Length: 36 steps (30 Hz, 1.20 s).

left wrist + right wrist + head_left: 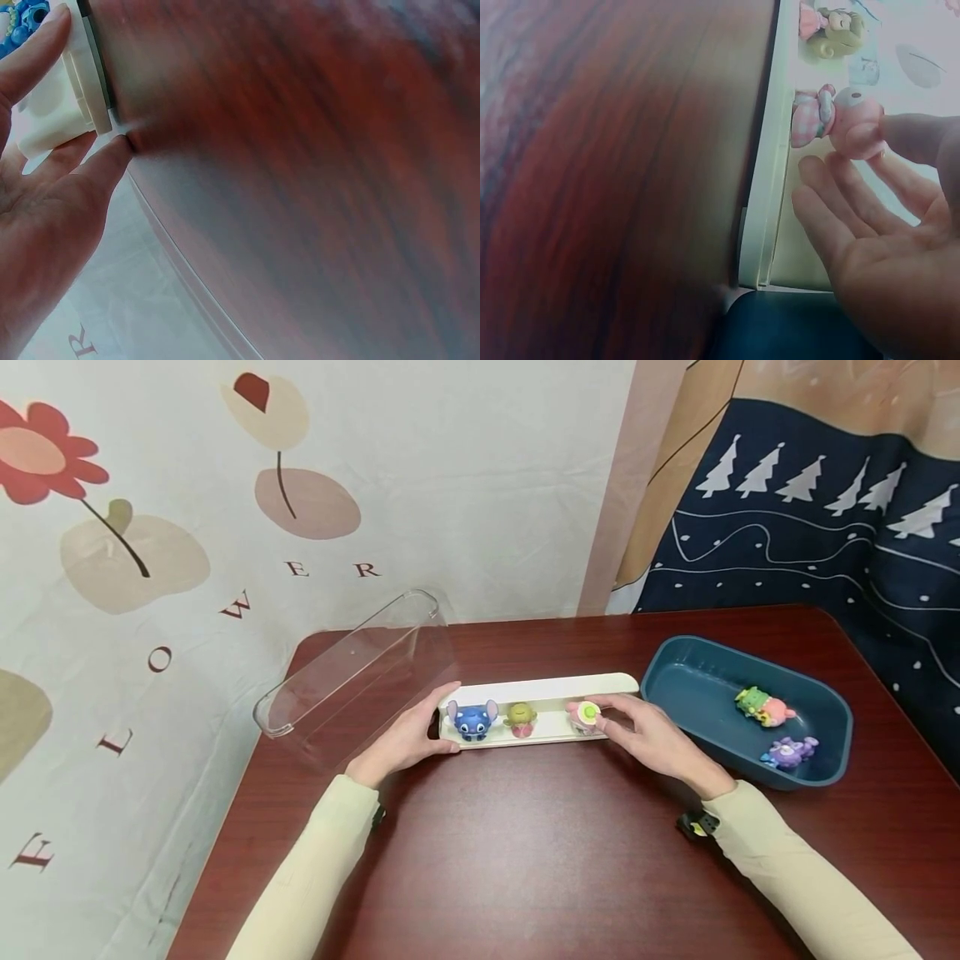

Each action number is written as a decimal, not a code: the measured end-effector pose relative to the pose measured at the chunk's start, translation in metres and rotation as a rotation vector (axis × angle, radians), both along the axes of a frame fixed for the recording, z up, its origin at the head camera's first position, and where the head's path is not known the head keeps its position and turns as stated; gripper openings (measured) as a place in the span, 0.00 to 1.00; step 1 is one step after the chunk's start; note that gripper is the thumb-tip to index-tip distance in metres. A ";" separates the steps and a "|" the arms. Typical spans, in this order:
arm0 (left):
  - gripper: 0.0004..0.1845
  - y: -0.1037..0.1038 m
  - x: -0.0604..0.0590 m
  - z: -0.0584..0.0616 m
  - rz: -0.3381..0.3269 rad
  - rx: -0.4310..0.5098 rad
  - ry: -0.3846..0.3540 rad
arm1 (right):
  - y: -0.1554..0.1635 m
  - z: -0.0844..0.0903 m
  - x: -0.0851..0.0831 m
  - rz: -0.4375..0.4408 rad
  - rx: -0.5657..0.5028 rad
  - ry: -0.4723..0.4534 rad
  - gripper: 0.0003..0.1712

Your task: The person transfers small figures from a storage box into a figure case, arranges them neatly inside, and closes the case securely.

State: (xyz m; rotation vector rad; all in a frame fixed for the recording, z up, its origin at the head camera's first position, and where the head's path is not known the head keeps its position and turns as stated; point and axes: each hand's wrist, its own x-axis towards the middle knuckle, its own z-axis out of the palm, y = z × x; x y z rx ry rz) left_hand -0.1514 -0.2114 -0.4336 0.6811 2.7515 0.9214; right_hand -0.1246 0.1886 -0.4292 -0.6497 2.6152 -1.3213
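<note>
A long cream display base [552,727] lies in the middle of the table. My left hand [408,733] grips its left end, with the thumb at the front and the fingers behind. On the base stand a blue big-eared figurine [472,722] and a small yellow-haired figurine [521,718] in a pink dress. Toward the right end, a pink figurine [855,126] with a checked outfit is pinched by my right hand [651,735] at its head. In the right wrist view the figurine's lower end is at the base; contact is hard to tell.
At the right sits a dark teal bin [697,693] holding a green-and-pink figurine [765,706] and a purple figurine [789,752]. A clear plastic cover [352,664] stands behind my left hand at the table's left edge. Printed cloths [450,485] hang behind the brown table [517,843].
</note>
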 end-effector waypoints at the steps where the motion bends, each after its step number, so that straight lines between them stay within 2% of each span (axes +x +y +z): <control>1: 0.54 0.000 0.000 0.000 -0.001 0.000 0.001 | 0.000 0.000 0.000 -0.013 0.009 0.002 0.25; 8: 0.54 0.000 0.001 0.001 -0.003 0.002 -0.002 | -0.005 0.002 0.003 -0.067 0.047 0.017 0.30; 15: 0.54 0.000 0.000 0.001 -0.001 0.005 -0.003 | -0.013 0.003 0.013 -0.104 0.134 0.160 0.41; 19: 0.54 0.000 0.000 0.001 0.004 0.002 -0.005 | -0.016 0.005 0.015 -0.124 0.133 0.218 0.43; 25: 0.54 -0.001 0.000 -0.001 0.002 0.001 -0.005 | -0.020 0.006 0.013 -0.158 0.120 0.241 0.41; 36: 0.54 -0.001 0.000 0.000 0.005 -0.002 -0.013 | -0.027 0.005 0.010 -0.200 0.175 0.316 0.33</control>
